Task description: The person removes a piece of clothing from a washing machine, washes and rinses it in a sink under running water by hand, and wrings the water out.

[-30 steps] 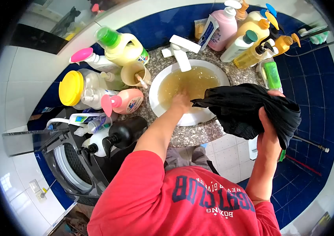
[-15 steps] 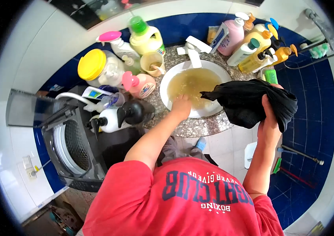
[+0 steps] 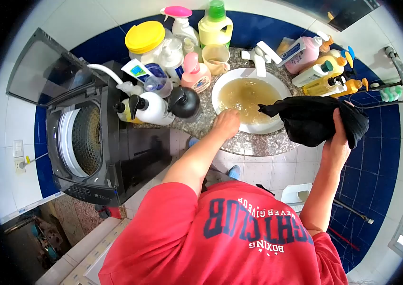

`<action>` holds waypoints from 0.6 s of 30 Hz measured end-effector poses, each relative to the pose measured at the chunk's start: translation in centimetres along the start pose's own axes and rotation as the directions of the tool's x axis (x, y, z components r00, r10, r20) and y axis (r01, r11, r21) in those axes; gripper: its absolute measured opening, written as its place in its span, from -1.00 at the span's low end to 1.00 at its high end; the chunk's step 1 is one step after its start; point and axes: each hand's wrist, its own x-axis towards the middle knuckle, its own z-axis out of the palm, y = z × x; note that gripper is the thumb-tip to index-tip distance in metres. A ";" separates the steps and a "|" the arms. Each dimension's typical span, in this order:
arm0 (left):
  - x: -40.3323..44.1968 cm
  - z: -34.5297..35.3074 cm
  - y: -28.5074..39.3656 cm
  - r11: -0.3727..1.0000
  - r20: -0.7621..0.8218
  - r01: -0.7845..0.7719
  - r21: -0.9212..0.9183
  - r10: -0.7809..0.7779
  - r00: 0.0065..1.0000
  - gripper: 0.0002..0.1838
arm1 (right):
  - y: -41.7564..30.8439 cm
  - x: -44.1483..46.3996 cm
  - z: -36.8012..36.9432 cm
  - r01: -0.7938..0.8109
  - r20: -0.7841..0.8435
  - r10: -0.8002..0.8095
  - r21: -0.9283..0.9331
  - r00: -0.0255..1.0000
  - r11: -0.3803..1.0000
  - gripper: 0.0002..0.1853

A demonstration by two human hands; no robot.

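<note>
In my right hand is a bunched black cloth, held above the right side of the washbasin; its pointed end hangs over the basin. The cloth's kind of garment does not show. My left hand is at the left front rim of the white washbasin, its fingers bent down towards the water and mostly hidden. Cloudy yellowish-brown water stands in the basin. Behind it is a white tap.
The speckled stone counter carries bottles on both sides, including a pink pump bottle, a black pump bottle and a yellow-lidded tub. A washing machine with its lid raised stands at left. A squat toilet lies below right.
The head view has shifted, showing more of the washing machine at left. My left hand has drawn back slightly from the water towards the rim. My right hand still holds the black cloth.
</note>
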 end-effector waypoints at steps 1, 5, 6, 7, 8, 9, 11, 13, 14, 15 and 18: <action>0.0 -0.1 0.0 1.000 0.003 0.004 -0.004 -0.004 1.000 -0.76 | 0.2 0.1 -0.1 0.020 0.012 -0.019 -0.070 1.000 0.997 -0.64; -0.3 -1.0 0.6 0.998 0.030 0.046 -0.045 -0.045 0.999 -0.71 | 0.5 0.2 0.0 0.035 -0.026 -0.039 -0.140 0.999 0.990 -0.60; -0.2 -0.2 0.2 0.999 0.010 0.039 -0.037 -0.039 0.999 -0.71 | 0.1 0.2 0.5 -0.082 -0.079 0.081 -0.011 0.994 0.997 -0.57; -0.1 -0.1 0.1 0.999 -0.011 0.033 -0.027 -0.033 0.999 -0.71 | -0.1 0.1 0.9 -0.078 -0.073 0.077 -0.015 0.994 0.997 -0.57; -0.1 -0.1 0.1 0.999 -0.017 0.038 -0.032 -0.038 0.999 -0.71 | -0.2 0.1 1.2 -0.098 -0.082 0.103 0.055 0.991 0.994 -0.59; -0.1 -0.1 0.0 0.999 -0.004 0.025 -0.021 -0.025 1.000 -0.71 | -0.2 0.1 1.4 -0.119 -0.091 0.131 0.126 0.987 0.985 -0.61; -0.2 -0.4 0.2 1.000 0.012 0.015 -0.015 -0.015 1.000 -0.70 | -0.1 0.1 1.6 -0.124 -0.070 0.133 0.117 0.989 0.985 -0.59; -0.2 -0.7 0.4 0.998 0.050 0.047 0.030 -0.049 0.998 -0.70 | -0.1 0.1 1.7 -0.131 -0.058 0.138 0.107 0.989 0.986 -0.56; -0.2 -0.3 0.3 0.999 0.052 0.048 0.027 -0.049 0.997 -0.70 | -0.2 0.1 1.9 -0.134 -0.057 0.140 0.100 0.989 0.986 -0.56; 0.0 0.4 0.0 0.999 0.038 0.048 0.024 -0.049 0.998 -0.70 | -0.2 0.0 2.0 -0.135 -0.055 0.141 0.094 0.988 0.986 -0.56; 0.0 0.2 0.2 0.998 0.029 0.069 0.007 -0.069 0.997 -0.70 | 0.3 0.2 1.8 -0.114 -0.015 0.116 0.096 0.993 0.989 -0.57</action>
